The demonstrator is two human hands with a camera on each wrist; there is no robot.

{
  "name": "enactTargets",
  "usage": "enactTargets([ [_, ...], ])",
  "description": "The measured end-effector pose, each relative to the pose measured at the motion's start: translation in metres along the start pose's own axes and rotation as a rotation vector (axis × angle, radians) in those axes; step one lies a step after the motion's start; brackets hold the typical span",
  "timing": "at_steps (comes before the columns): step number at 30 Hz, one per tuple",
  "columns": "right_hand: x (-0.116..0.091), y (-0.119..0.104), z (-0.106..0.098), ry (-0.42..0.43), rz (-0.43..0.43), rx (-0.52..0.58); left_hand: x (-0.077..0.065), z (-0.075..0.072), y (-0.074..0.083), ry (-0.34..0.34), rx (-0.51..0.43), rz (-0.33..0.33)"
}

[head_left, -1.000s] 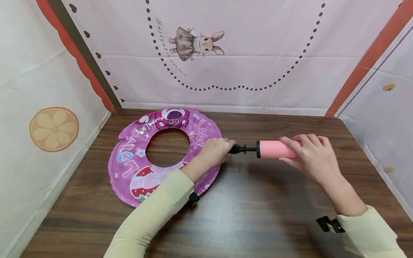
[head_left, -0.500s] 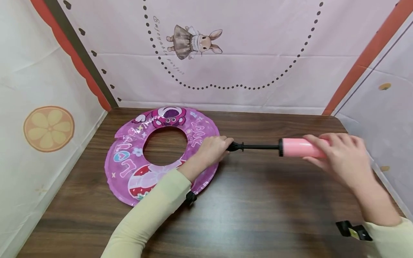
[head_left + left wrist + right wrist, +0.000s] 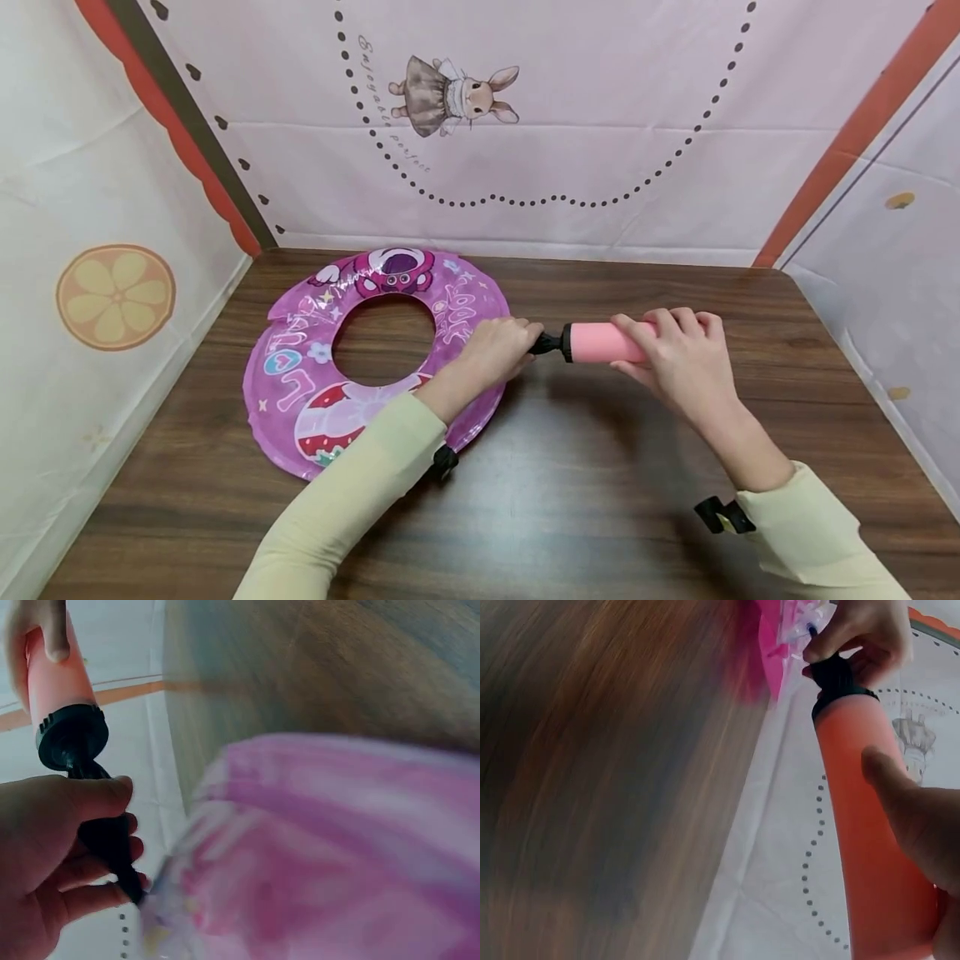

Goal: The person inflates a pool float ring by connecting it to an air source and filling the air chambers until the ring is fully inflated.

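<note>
Closing up in head view: pink pump barrel has slid back to the black nozzle piece, shaft that stuck out half a second ago hidden now; probably one stroke pressed home, air likely going into the swim ring. Ring on the desk, pump at its 3 o'clock, left hand in place between, right hand wrapped round barrel. Left wrist view: left hand at 8 o'clock, thumb and fingers pinching nozzle piece, tip at ring's edge, can't tell if seated in a valve. Right wrist view: right hand at 4 o'clock gripping barrel, left hand toward 1 o'clock, ring edge near 12
</note>
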State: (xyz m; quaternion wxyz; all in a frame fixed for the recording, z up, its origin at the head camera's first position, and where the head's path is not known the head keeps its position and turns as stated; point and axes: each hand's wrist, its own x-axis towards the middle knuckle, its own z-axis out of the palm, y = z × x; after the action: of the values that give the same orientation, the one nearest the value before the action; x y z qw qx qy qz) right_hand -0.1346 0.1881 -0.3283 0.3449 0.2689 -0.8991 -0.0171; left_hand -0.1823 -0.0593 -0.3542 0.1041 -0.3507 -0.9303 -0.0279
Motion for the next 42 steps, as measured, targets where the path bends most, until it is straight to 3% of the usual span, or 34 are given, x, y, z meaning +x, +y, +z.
enactTargets([
  [10,-0.019,0.040,-0.030,-0.041,0.020,0.023,0.000,-0.005,0.000,-0.029,0.001,-0.016],
  [18,-0.041,0.078,-0.064,-0.116,0.159,0.006,-0.003,-0.004,-0.004,-0.005,-0.003,-0.018],
  [21,-0.038,0.069,-0.057,-0.086,0.115,0.005,-0.003,-0.005,-0.004,-0.011,0.010,-0.003],
  [26,-0.019,0.034,-0.031,-0.075,0.040,0.026,-0.001,-0.006,0.001,-0.005,0.011,0.032],
  [33,0.003,0.002,-0.007,-0.030,0.005,0.009,-0.001,-0.005,0.003,0.027,0.015,-0.004],
  [37,0.005,-0.001,-0.003,-0.020,-0.008,0.015,-0.001,-0.006,0.002,0.003,0.000,-0.012],
  [42,-0.002,0.013,-0.008,-0.022,0.011,0.038,0.001,-0.008,0.002,-0.029,0.007,-0.037],
])
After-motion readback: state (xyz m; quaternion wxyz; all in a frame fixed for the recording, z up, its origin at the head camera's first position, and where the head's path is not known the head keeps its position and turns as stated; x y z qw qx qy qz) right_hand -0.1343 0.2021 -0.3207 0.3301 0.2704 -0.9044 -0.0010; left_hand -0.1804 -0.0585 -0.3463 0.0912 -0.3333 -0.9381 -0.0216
